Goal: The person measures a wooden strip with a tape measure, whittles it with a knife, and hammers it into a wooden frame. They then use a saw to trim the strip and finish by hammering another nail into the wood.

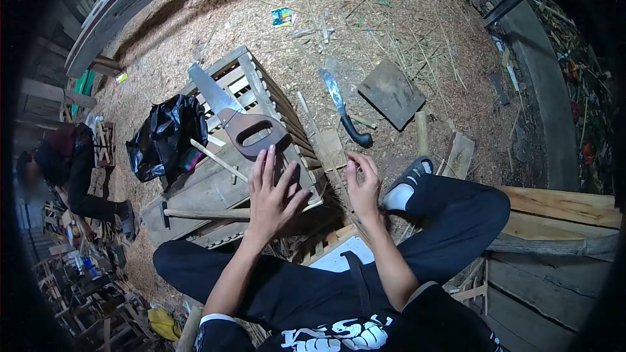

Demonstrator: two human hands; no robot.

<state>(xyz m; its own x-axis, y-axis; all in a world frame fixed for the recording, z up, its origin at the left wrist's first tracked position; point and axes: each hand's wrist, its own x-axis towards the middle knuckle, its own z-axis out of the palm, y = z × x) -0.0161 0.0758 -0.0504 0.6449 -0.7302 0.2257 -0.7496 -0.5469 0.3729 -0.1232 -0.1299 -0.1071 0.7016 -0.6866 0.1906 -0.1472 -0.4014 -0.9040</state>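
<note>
My left hand is open over the slatted wooden crate, its fingers spread and the fingertips right at the wooden handle of a handsaw. Beside that hand, a thin wooden stick and a hammer lie on boards; the hand and wrist overlap their near ends. My right hand is raised before my lap, fingers curled, thumb close to the index finger. I cannot tell what, if anything, is pinched there. A machete with a black handle lies on the ground beyond it.
A black plastic bag rests on the crate's left side. A square wooden block sits on the sawdust-covered ground near the machete. Planks are at my right. Another person sits at the far left.
</note>
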